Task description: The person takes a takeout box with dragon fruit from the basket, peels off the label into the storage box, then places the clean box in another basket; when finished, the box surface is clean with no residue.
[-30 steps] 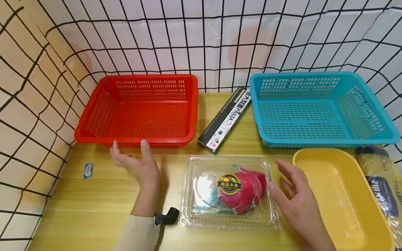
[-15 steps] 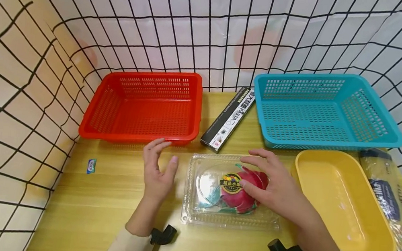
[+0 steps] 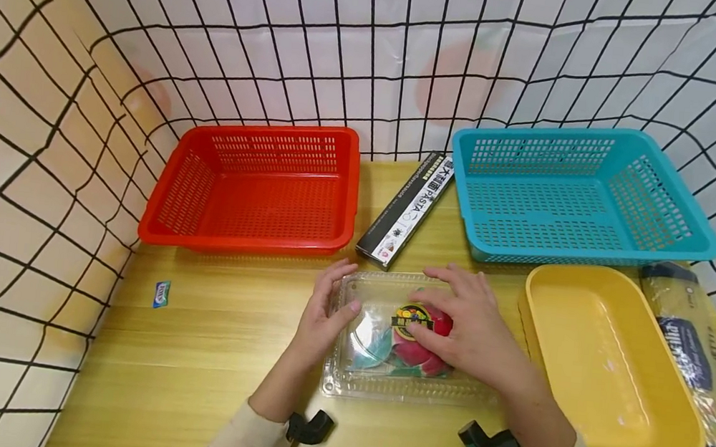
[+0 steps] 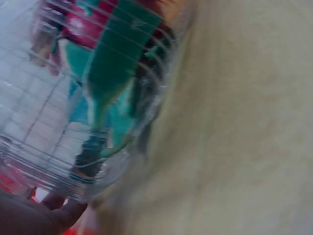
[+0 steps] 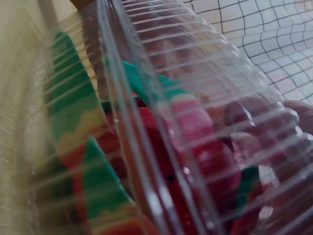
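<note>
A clear plastic clamshell box [image 3: 358, 385] with a black and gold round label lies on the table. Through its lid a pink dragon fruit [image 3: 413, 355] with green scales shows. At the box's left end my left hand [image 3: 321, 324] touches the edge, thumb over the lid and fingers along the far left corner. Over the right half of the lid spreads my right hand [image 3: 477, 332], its fingers relaxed and apart; whether they press cannot be told. In the left wrist view green scales [image 4: 110, 68] show through the ribbed wall, with fingertips [image 4: 68, 215] at its end.
Behind stand a red basket [image 3: 259, 246] and a blue basket [image 3: 581, 259], with a black and white pasta box [image 3: 406, 210] between them. At right are a yellow tray [image 3: 603, 369] and a spaghetti bag [image 3: 695, 349]. A small blue-green packet [image 3: 160, 294] lies left.
My left hand has moved right, from beside the red basket to the box's left end. My right hand has come left over the lid. The box stays in place.
</note>
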The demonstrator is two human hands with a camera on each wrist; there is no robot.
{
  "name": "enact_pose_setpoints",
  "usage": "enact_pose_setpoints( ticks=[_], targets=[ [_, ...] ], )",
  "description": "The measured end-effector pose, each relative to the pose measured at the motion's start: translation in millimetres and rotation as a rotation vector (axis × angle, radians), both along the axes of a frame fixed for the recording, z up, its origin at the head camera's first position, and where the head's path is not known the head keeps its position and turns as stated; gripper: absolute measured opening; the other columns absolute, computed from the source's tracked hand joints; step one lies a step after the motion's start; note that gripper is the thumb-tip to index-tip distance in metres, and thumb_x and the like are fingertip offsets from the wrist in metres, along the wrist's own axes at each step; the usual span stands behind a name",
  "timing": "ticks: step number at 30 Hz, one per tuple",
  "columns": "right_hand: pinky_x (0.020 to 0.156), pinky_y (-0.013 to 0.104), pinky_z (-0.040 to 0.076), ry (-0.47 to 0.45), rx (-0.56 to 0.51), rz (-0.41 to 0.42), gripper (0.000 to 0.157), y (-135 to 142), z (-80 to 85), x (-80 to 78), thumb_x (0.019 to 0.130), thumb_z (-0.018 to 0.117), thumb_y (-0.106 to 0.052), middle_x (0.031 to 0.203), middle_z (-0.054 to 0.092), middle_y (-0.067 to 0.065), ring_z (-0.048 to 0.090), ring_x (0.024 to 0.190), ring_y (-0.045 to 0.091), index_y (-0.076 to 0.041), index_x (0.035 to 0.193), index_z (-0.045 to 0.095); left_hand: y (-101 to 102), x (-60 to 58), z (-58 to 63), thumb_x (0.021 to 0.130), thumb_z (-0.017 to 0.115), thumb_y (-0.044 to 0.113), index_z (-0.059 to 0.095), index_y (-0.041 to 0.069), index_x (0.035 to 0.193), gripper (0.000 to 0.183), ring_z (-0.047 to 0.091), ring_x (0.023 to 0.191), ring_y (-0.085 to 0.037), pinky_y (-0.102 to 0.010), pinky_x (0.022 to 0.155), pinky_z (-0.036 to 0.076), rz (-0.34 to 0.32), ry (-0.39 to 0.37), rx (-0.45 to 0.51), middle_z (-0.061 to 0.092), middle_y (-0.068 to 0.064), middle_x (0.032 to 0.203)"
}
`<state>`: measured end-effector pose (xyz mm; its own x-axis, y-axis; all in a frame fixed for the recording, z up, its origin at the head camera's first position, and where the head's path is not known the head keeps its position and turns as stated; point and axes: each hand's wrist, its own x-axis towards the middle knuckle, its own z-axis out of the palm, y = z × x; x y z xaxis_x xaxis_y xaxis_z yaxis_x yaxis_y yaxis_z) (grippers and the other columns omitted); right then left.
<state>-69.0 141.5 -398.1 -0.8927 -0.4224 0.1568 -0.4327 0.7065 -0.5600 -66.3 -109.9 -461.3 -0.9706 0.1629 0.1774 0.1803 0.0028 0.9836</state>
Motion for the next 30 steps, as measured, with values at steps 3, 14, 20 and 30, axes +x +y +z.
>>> enact_pose_setpoints(
  ticks=[3, 14, 20, 30],
  targets=[
    [0.118, 0.074, 0.014, 0.021, 0.014, -0.005, 0.032, -2, -2.5, 1.2, 0.083, 0.082, -0.034, 0.144, 0.057, 0.009, 0.038, 0.143, 0.039, -0.025, 0.113, 0.077, 2, 1.1, -3.6, 0.092, 0.059, 0.004, 0.039, 0.002, 0.150, 0.061, 0.042, 0.140, -0.028, -0.048, 0.120, 0.030, 0.000, -0.050, 0.036, 0.036, -0.026, 0.155],
    [0.118, 0.074, 0.014, 0.065, 0.043, -0.040, 0.016, -8, -1.2, 2.7, 0.089, 0.077, -0.028, 0.140, 0.060, 0.010, 0.043, 0.140, 0.037, -0.025, 0.104, 0.077, 2, 1.6, -6.7, 0.090, 0.058, 0.002, 0.039, 0.006, 0.150, 0.063, 0.052, 0.117, -0.018, -0.027, 0.100, 0.046, 0.017, -0.107, 0.055, 0.046, -0.023, 0.141],
    [0.114, 0.077, 0.018, 0.070, 0.062, -0.086, 0.003, -16, -0.1, 2.8, 0.091, 0.075, -0.022, 0.134, 0.064, 0.012, 0.050, 0.132, 0.042, -0.020, 0.093, 0.074, 2, 4.7, -9.8, 0.090, 0.057, 0.001, 0.038, 0.004, 0.149, 0.062, 0.051, 0.121, -0.018, -0.026, 0.104, 0.044, 0.010, -0.087, 0.056, 0.045, -0.023, 0.143],
    [0.119, 0.073, 0.006, -0.008, -0.015, -0.100, 0.008, -16, -3.3, 2.0, 0.096, 0.067, -0.019, 0.139, 0.060, 0.015, 0.039, 0.142, 0.045, -0.020, 0.089, 0.067, 3, 4.0, -5.8, 0.090, 0.056, 0.002, 0.038, 0.010, 0.151, 0.064, 0.052, 0.121, -0.023, -0.034, 0.098, 0.051, -0.009, -0.150, 0.093, 0.045, -0.022, 0.143]
  ],
)
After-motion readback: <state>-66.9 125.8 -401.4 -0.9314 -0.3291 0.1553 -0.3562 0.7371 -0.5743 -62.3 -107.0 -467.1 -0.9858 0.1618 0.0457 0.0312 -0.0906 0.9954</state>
